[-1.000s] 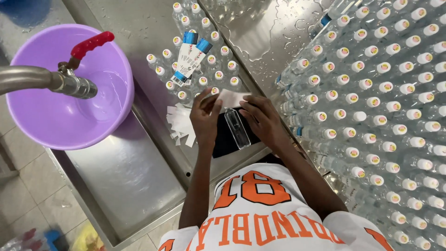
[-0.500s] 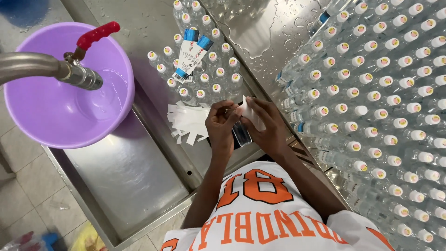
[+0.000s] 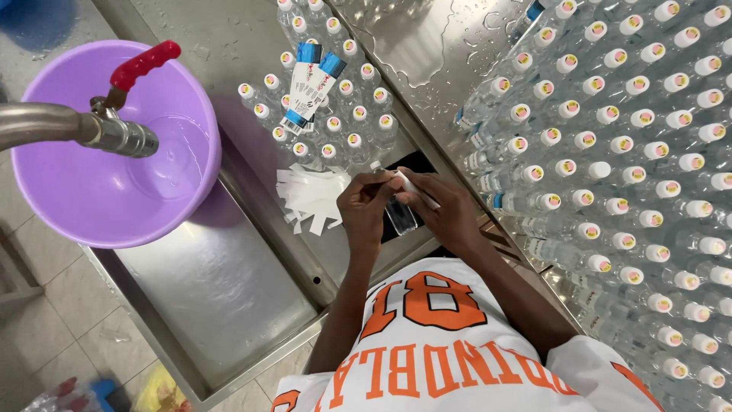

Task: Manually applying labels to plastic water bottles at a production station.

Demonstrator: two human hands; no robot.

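Steel table, left hand and right hand now gripping bottle, label wrapped tighter.

capped bottles crowd right, steel tray (left) open

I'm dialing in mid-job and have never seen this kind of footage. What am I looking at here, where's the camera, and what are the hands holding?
There is no machine here: a person works with two bare hands, and the one camera sits on their head, looking straight down. The left hand and right hand together hold a small clear bottle with a white paper label pressed against it. Beside the left hand lies a pile of loose white labels on a wet steel table. Beyond it stands a cluster of capped bottles with printed label strips lying on top. To the right are many rows of capped bottles. On the left, a purple basin of water sits under a tap with a red handle.
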